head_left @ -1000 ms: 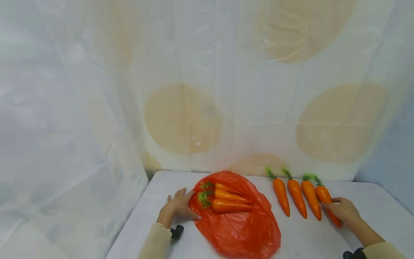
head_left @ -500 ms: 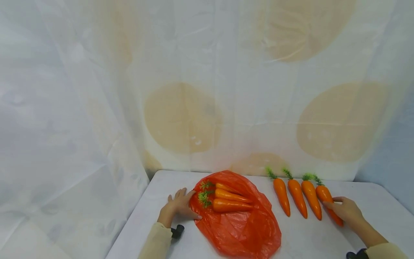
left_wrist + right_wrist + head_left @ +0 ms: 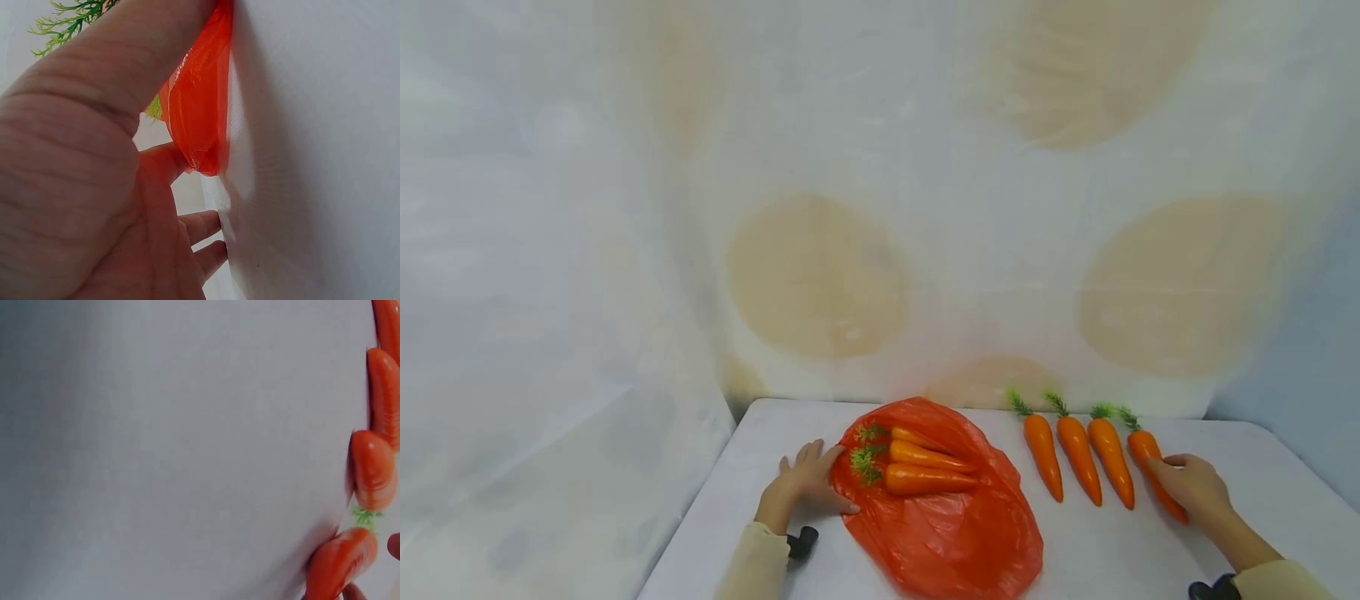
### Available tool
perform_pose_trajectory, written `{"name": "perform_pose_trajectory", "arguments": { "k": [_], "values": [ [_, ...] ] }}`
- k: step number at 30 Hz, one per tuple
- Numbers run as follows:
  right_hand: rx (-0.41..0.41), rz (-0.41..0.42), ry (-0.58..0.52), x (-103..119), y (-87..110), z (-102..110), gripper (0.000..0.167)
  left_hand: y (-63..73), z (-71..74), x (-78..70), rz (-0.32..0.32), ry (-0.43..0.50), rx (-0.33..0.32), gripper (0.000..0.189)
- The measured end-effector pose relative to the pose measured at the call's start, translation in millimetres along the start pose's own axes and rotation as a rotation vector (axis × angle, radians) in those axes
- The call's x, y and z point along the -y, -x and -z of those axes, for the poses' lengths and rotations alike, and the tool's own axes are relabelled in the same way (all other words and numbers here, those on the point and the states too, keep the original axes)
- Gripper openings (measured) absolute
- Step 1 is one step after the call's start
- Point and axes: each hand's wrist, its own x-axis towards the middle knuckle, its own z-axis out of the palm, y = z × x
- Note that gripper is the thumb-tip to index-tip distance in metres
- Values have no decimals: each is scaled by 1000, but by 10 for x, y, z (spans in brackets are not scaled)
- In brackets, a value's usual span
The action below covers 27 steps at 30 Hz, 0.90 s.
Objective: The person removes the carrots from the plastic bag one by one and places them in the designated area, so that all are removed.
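A thin red plastic bag [image 3: 955, 533] lies flat and crumpled on the white table [image 3: 1112, 558]. Three orange carrots [image 3: 931, 479] with green tops rest on it, their tops toward the left. My left hand [image 3: 808, 483] is at the bag's left edge with fingers spread; in the left wrist view, a finger [image 3: 165, 159] touches the red plastic [image 3: 200, 119]. On the right, my right hand [image 3: 1195, 487] holds the rightmost carrot [image 3: 1141, 444] of a row between thumb and fingers. That carrot [image 3: 337, 562] lies at the bottom of the right wrist view.
Three more carrots [image 3: 1078, 454] lie side by side left of the held one, green tops toward the back. A pale curtain with tan spots [image 3: 820, 275] hangs behind the table. White sheeting [image 3: 550, 333] hangs along the left side.
The rightmost carrot has shifted slightly right with my right hand, widening the gap to its neighbour. The head view has turned a little. My left hand and the bag stay put.
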Motion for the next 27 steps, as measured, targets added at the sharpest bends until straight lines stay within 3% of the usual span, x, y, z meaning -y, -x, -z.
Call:
{"name": "perform_pose_trajectory", "arguments": {
  "k": [6, 15, 22, 27],
  "values": [
    [-91, 13, -41, 229, 1, 40, 71, 47, 64, 64, 1, 2, -27, 103],
    [-149, 16, -37, 161, 123, 94, 68, -36, -10, 14, -7, -19, 1, 105],
    [-218, 135, -54, 197, 105, 76, 66, -45, -11, 22, 5, -20, 23, 104],
    [-212, 226, -92, 307, 139, 64, 63, -16, 2, 17, 11, -4, 24, 104]
  ]
}}
